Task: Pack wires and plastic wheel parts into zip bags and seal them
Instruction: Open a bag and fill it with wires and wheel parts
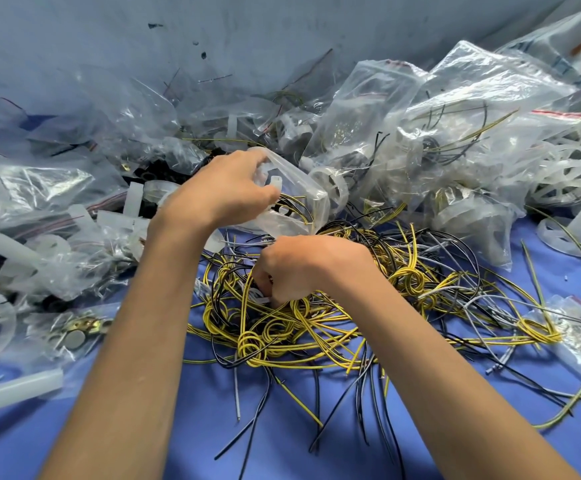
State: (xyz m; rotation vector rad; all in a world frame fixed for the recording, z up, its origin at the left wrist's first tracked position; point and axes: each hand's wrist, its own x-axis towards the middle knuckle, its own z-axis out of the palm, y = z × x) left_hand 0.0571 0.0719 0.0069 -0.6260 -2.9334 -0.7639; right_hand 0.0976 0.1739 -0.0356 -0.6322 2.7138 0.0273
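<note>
Fingers (265, 282) of the right hand (311, 266) curl round strands in the wire tangle (368, 306).
At 11 o'clock the left hand (223, 188) grips a zip bag (303, 206), held close, it seems, for quick loading; wheel parts (559, 178) lie at 2 o'clock.

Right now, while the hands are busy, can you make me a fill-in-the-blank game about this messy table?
1. The wires lie in a pile on a ____ table.
2. The wires are black, grey and ____.
3. The left hand holds a clear zip bag, while the right hand grabs some ____.

Missing words: blue, yellow, wires.
</note>
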